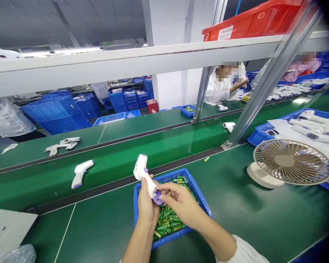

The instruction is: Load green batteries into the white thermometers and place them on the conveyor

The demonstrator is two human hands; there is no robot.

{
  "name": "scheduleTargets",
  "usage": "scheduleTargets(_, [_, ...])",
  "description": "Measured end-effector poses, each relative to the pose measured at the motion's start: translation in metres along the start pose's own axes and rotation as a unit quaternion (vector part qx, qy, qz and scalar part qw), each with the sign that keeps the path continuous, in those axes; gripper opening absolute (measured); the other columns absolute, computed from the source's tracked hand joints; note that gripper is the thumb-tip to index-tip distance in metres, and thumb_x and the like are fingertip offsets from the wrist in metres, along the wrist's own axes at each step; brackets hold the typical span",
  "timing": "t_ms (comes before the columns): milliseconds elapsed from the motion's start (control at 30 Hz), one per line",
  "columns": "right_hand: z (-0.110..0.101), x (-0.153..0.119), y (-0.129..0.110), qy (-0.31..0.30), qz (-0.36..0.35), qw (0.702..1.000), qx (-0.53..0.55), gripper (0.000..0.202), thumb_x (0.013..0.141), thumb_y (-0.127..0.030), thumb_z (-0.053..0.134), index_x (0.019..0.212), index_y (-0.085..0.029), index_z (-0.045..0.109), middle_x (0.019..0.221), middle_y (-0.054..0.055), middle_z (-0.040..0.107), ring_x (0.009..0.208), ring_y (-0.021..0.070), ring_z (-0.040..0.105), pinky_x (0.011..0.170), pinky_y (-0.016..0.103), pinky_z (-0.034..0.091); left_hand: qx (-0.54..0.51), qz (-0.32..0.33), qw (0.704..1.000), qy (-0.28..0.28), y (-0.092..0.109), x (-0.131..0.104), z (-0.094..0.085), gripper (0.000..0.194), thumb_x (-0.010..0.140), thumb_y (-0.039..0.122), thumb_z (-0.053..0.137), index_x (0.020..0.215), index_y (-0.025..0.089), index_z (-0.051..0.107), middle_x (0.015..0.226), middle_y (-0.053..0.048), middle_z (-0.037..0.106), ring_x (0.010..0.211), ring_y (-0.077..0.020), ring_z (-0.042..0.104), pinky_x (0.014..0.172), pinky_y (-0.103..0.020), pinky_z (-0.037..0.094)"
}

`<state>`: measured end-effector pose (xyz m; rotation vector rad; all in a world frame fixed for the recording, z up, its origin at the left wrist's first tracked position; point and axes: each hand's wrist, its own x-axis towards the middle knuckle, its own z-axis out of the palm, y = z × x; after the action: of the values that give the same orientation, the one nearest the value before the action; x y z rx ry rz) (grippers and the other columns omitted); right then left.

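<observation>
My left hand (148, 202) is wrapped around the handle of a white infrared thermometer (141, 170), its head tilted up and away from me. At the handle's lower end the purple battery cover (157, 199) is swung open, showing metal contacts. My right hand (181, 201) has its thumb and index finger closed at this opening, pinching around the cover; whether a battery is between them is hidden. Directly below both hands is a blue bin (200, 193) holding many green batteries (168, 221).
A green conveyor carries another thermometer (81, 173) on the left. A fan (290, 162) stands at right before a blue crate (256, 135) of thermometers. One loose battery (206, 159) lies behind the bin. A metal post (268, 80) and shelf (126, 60) cross ahead. A co-worker (222, 86) sits opposite.
</observation>
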<state>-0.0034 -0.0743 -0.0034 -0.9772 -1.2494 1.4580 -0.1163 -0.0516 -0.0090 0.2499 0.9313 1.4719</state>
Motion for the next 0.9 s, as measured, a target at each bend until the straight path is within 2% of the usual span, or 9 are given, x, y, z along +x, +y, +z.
scheduleTargets(167, [-0.009,0.006,-0.003,-0.019,0.075,0.997,0.003,0.035,0.07,-0.017,0.075,0.101,-0.016,0.062,0.07,-0.003,0.062,0.062,0.0112,0.058,0.062,0.025,0.047,0.036,0.023,0.999,-0.025,-0.004,-0.001,-0.002,0.059,0.064,0.055,0.077,0.104,0.015,0.06,0.066,0.002,0.054,0.05,-0.0086,0.045,0.044,-0.02,0.035])
scheduleTargets(333, [-0.001,0.011,-0.009,0.015,0.066,0.997,0.04,0.041,0.065,-0.018,0.077,0.101,-0.018,0.059,0.069,-0.006,0.056,0.054,0.0082,0.054,0.055,0.022,0.044,0.045,0.035,0.998,-0.033,-0.008,-0.001,-0.003,0.053,0.072,0.053,0.072,0.105,0.014,0.059,0.071,-0.002,0.058,0.056,-0.0119,0.053,0.049,-0.02,0.041])
scheduleTargets(433, [0.0,0.017,-0.005,0.08,0.004,0.996,0.033,0.036,0.071,-0.027,0.074,0.101,-0.019,0.055,0.081,-0.003,0.057,0.057,0.0085,0.056,0.056,0.023,0.046,-0.034,-0.003,0.997,-0.074,0.0,0.003,-0.006,0.034,0.087,0.044,0.058,0.1,0.012,0.059,0.065,0.0,0.053,0.046,-0.0076,0.045,0.041,-0.018,0.034])
scheduleTargets(500, [-0.008,0.021,0.002,0.129,-0.038,0.986,-0.103,0.022,0.085,-0.032,0.061,0.101,-0.018,0.055,0.084,0.0,0.06,0.063,0.0108,0.059,0.057,0.023,0.046,-0.114,-0.02,0.989,-0.095,0.007,0.006,-0.009,0.029,0.096,0.037,0.043,0.095,0.011,0.057,0.063,0.002,0.048,0.04,-0.0044,0.035,0.036,-0.017,0.026])
scheduleTargets(567, [-0.019,0.024,0.01,0.105,-0.056,0.937,-0.33,0.016,0.093,-0.026,0.046,0.1,-0.017,0.057,0.081,0.002,0.063,0.067,0.0129,0.061,0.059,0.023,0.046,-0.182,-0.036,0.977,-0.104,0.014,0.01,-0.013,0.033,0.1,0.033,0.032,0.092,0.011,0.055,0.063,0.002,0.045,0.039,-0.0037,0.031,0.035,-0.017,0.025])
scheduleTargets(633, [-0.027,0.025,0.019,0.032,-0.06,0.865,-0.497,0.015,0.091,-0.017,0.046,0.095,-0.017,0.061,0.079,0.003,0.067,0.072,0.0151,0.063,0.064,0.025,0.047,-0.215,-0.046,0.97,-0.103,0.017,0.012,-0.017,0.034,0.1,0.032,0.029,0.092,0.01,0.054,0.064,0.002,0.045,0.04,-0.0041,0.032,0.035,-0.017,0.026])
scheduleTargets(667, [-0.028,0.026,0.024,-0.002,-0.064,0.839,-0.541,0.014,0.088,-0.014,0.049,0.091,-0.017,0.063,0.079,0.003,0.068,0.074,0.0166,0.064,0.066,0.026,0.047,-0.22,-0.048,0.969,-0.103,0.017,0.012,-0.018,0.034,0.1,0.032,0.029,0.093,0.01,0.054,0.065,0.002,0.045,0.04,-0.0044,0.032,0.035,-0.017,0.027])
scheduleTargets(733, [-0.024,0.028,0.032,-0.043,-0.074,0.812,-0.577,0.011,0.083,-0.011,0.055,0.083,-0.016,0.064,0.08,0.006,0.069,0.077,0.0203,0.065,0.069,0.029,0.046,-0.218,-0.05,0.969,-0.106,0.016,0.013,-0.019,0.032,0.1,0.033,0.031,0.095,0.01,0.053,0.065,0.001,0.045,0.04,-0.0049,0.033,0.035,-0.018,0.027])
scheduleTargets(900, [0.0,0.036,0.048,-0.136,-0.119,0.747,-0.64,0.013,0.086,-0.008,0.055,0.085,-0.013,0.066,0.086,0.01,0.069,0.084,0.0235,0.064,0.072,0.032,0.047,-0.208,-0.06,0.97,-0.113,0.012,0.012,-0.018,0.032,0.1,0.033,0.032,0.096,0.01,0.053,0.066,0.001,0.044,0.041,-0.0051,0.033,0.035,-0.018,0.027])
